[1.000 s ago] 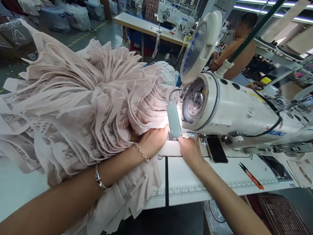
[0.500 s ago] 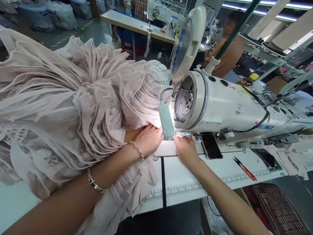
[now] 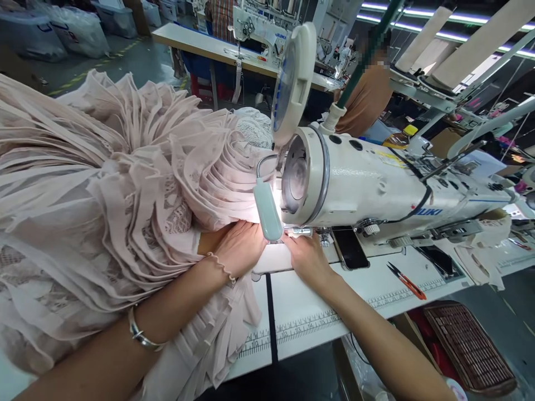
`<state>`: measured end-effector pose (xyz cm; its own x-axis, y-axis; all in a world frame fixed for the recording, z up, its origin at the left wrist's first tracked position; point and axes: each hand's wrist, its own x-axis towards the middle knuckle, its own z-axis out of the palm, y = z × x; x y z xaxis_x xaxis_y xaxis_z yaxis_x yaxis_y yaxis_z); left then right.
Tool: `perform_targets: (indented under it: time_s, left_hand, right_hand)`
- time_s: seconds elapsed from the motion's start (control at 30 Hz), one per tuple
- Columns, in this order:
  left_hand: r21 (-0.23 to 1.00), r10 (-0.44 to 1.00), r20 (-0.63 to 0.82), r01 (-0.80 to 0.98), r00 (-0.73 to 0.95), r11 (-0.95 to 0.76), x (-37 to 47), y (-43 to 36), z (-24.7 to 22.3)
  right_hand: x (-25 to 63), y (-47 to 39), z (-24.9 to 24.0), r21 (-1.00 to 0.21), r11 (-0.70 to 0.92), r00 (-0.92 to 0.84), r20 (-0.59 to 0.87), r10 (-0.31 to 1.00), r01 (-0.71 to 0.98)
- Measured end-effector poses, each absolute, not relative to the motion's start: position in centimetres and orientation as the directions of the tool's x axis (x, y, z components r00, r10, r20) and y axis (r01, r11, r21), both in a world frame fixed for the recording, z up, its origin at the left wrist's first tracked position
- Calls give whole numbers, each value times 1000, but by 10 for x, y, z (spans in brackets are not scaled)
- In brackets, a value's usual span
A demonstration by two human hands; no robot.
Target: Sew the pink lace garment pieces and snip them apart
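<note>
Layers of pale pink fabric with lace panels (image 3: pixel 209 184) are heaped at the left of a white sewing machine (image 3: pixel 355 178). My left hand (image 3: pixel 242 248) rests at the pile's near edge, fingers close together on the cloth beside the needle area. Just right of it, my right hand (image 3: pixel 308 259) has its fingers bent in under the machine head, thumb and index close together; what they pinch is hidden. A pale green lamp (image 3: pixel 268 211) hangs over the fingertips and covers the needle and part of the seam area.
A phone (image 3: pixel 350 249) and red-handled thread snips (image 3: pixel 406 280) lie right of my right hand. A printed ruler (image 3: pixel 309 326) runs along the table's front edge. Below right stands a brown woven seat (image 3: pixel 470 345). Behind are another sewing table (image 3: pixel 196 42) and a person (image 3: pixel 368 100).
The whole view has shifted, so the machine and table sit further left. The round part in the machine's end was sharp and is now smeared, as if turning. Both hands stay by the needle area.
</note>
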<state>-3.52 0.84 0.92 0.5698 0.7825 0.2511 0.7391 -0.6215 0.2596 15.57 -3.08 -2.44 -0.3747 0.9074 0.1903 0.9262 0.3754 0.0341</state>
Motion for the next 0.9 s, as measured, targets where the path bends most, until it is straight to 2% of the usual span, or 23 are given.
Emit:
perform_targets:
  time_s: [0.23, 0.67, 0.9]
  left_hand:
    - [247, 779, 259, 740, 571, -625, -34, 8, 8]
    - [366, 784, 302, 694, 542, -621, -33, 7, 10]
    - [428, 792, 272, 668, 547, -609, -35, 3, 21]
  right_hand:
    - [152, -32, -20, 5, 373, -367, 186, 911, 928]
    - [147, -32, -11, -21, 293, -292, 30, 956, 956]
    - [149, -30, -9, -56, 279, -281, -15, 960, 959]
